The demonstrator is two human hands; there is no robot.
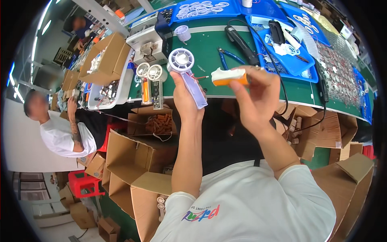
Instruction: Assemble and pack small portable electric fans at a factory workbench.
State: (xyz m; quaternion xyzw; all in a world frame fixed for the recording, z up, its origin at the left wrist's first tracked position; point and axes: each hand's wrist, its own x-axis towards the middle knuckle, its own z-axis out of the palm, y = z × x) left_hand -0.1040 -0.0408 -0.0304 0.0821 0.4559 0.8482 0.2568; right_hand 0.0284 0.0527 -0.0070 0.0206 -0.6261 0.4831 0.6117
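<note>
My left hand (185,100) is closed round the handle of a small handheld fan (194,89). Its round white head points up, and its pale lavender handle looks like an open shell. Red wires with a small white plug stick out beside the handle toward the right. Pinched between the thumb and fingers of my right hand (258,97) is an orange cylindrical battery (221,82) with a ragged white layer along its top. The battery is held level, apart from the fan. Left of my left hand lie two more fans (155,73) with opened handles, an orange battery showing in one.
Blue pliers (229,54) and a black corded electric screwdriver (241,43) lie on the green mat. Blue trays (262,64) of parts stand at right and back. A white bin (123,90) is at left. Cardboard boxes (155,183) surround my legs; a person (60,131) sits at left.
</note>
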